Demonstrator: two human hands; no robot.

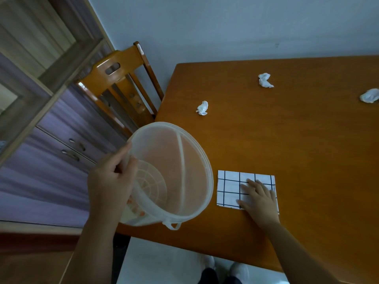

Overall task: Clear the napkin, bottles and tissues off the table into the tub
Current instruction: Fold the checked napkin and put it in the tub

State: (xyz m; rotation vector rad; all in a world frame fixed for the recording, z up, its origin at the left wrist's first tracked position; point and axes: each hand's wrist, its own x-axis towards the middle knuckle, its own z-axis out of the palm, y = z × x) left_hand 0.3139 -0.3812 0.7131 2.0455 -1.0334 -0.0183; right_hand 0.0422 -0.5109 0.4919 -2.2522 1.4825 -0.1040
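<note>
The left hand [111,181] holds the translucent tub [174,173], fingers [135,206] wrapped on its wall, mouth tilted toward the checked napkin [231,187]. The napkin lies flat under the right hand's [258,196] spread fingers [251,182], its long axis pointing at the tub just beside. Crumpled tissues [202,108] lie beyond on the worktop [297,140].

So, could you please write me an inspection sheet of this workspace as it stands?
Surface: orange wooden table, mostly bare.
Job's things: translucent tub tilted at the table's left edge, empty; checked napkin flat beside it; three crumpled tissues farther back. No bottles in view.
Clutter: nothing seen.
Grips: left hand holds the tub's rim; right hand lies flat on the napkin, open.
Cables: nothing seen.
Surroundings: wooden chair at the table's left end, cabinet with drawers, pale wall.
</note>
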